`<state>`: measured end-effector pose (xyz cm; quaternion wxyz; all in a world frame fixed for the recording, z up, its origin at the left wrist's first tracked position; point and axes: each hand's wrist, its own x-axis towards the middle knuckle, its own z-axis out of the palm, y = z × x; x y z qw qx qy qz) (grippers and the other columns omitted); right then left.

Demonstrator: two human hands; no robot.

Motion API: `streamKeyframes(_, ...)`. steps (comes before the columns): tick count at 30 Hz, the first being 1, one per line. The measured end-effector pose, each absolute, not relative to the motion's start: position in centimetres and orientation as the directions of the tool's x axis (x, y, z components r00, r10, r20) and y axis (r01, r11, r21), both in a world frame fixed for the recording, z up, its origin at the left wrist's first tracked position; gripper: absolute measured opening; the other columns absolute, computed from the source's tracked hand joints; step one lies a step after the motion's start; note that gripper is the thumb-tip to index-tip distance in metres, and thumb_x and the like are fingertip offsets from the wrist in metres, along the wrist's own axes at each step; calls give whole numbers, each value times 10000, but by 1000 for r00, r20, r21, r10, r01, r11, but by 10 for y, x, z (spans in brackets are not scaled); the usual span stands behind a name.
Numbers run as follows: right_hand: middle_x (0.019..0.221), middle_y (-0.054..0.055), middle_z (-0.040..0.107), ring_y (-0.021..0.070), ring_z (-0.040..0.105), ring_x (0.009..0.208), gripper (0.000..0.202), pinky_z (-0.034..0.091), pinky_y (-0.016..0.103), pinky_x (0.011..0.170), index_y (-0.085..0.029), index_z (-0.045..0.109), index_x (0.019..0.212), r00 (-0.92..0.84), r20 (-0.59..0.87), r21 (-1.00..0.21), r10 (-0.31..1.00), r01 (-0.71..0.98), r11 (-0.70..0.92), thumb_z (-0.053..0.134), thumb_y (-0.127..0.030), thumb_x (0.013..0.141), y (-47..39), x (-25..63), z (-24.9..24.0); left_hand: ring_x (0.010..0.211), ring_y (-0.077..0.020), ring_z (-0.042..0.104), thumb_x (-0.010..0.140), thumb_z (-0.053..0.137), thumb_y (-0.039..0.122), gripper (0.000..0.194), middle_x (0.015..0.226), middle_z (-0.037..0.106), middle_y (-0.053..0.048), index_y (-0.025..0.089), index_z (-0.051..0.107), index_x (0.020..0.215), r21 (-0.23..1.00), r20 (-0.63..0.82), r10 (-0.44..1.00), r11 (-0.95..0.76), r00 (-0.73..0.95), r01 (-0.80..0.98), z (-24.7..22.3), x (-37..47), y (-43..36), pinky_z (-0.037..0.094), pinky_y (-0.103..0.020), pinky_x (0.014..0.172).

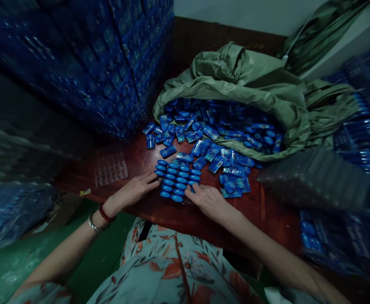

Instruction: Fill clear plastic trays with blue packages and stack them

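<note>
The tray [186, 202] (clear, mostly hidden by its contents) lies on the bench [159, 212] at the near edge, directly in front of the person. It holds blue packs [174, 177] set in several side-by-side columns, their rounded ends facing up.

The left hand [137, 188] is at the left side of the tray, fingers narrow and touching the outer packs. The right hand [208, 202] is at the lower right corner, fingertips against a pack; whether either hand grips cannot be told.

Behind the tray, a green sack [232, 86] lies on its side with its mouth toward the person. It contains many loose packs in no order (labels visible on some). Further loose packs [216, 164] spread from the mouth to the right of the tray.

A second clear tray [110, 169], its molded cavities visible, lies to the left. At the right is a tray stack [314, 179]. Tall stacks of blue goods [86, 63] rise at the far left.
</note>
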<state>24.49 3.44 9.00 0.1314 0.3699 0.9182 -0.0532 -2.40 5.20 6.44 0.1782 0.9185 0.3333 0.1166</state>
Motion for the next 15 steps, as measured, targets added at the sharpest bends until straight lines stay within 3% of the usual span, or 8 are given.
streamKeyframes(5, 913, 89, 644, 171, 617, 752, 340, 390, 239, 571, -175, 548, 1191, -665, -260, 2, 700, 725, 689, 446, -90, 878, 34, 249, 87, 972, -171, 553, 938, 299, 112, 342, 1112, 559, -104, 175, 508, 1201, 418, 130, 662, -712, 738, 565, 53, -28, 56, 473, -284, 810)
streamKeyframes(10, 859, 45, 663, 146, 609, 717, 296, 396, 229, 599, -226, 582, 1176, -646, -68, -189, 760, 756, 626, 401, -279, 949, 49, 268, 80, 947, -192, 550, 927, 407, 207, 295, 1095, 575, -105, 211, 576, 1168, 394, 239, 696, -707, 677, 587, 52, -31, 57, 456, -342, 841)
streamKeyframes(13, 946, 55, 647, 157, 595, 843, 309, 416, 231, 675, -228, 593, 1155, -474, 35, -243, 880, 850, 468, 357, -281, 962, 82, 267, 74, 917, -174, 558, 933, 404, 285, 279, 1063, 575, -102, 181, 617, 1080, 544, 272, 844, -531, 462, 650, 55, -23, 83, 457, -289, 795)
streamKeyframes(15, 1017, 80, 618, 202, 556, 962, 284, 422, 256, 710, -213, 596, 1141, -426, -5, -194, 905, 888, 417, 418, -304, 938, 110, 257, 71, 872, -171, 571, 929, 407, 338, 300, 1001, 594, -91, 157, 630, 1016, 606, 166, 928, -363, 333, 708, 53, -14, 113, 451, -275, 773)
